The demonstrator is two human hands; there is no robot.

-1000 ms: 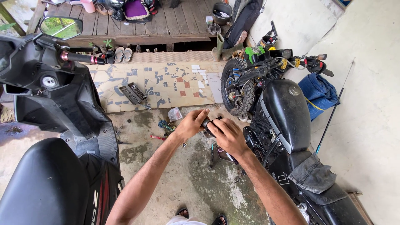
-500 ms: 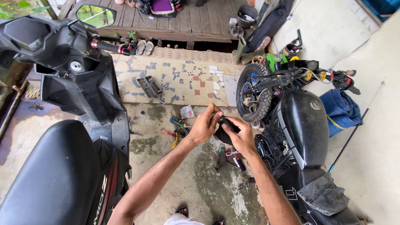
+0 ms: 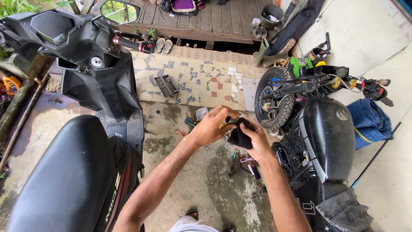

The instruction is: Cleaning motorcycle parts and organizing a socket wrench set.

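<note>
My left hand [image 3: 211, 126] and my right hand [image 3: 257, 138] meet at chest height over the wet concrete floor. Together they grip a small black part wrapped in a black rag [image 3: 238, 135]. The left fingers pinch its short cylindrical end, and the right hand holds the cloth side. Below the hands, small tools [image 3: 246, 163] lie scattered on the floor. A black motorcycle [image 3: 326, 137] stands just to the right of the hands, and a black scooter [image 3: 81, 129] stands to the left.
A socket set case [image 3: 166, 85] lies open on the mosaic tile step [image 3: 201, 81]. Sandals [image 3: 163, 45] sit by a wooden deck [image 3: 206, 21]. A blue cloth [image 3: 369, 122] lies right of the motorcycle, and a thin rod [image 3: 377, 154] leans there.
The view has shifted down and to the right, so the scooter fills more of the left. My hands stay together on the black part, now turning it within the rag.
</note>
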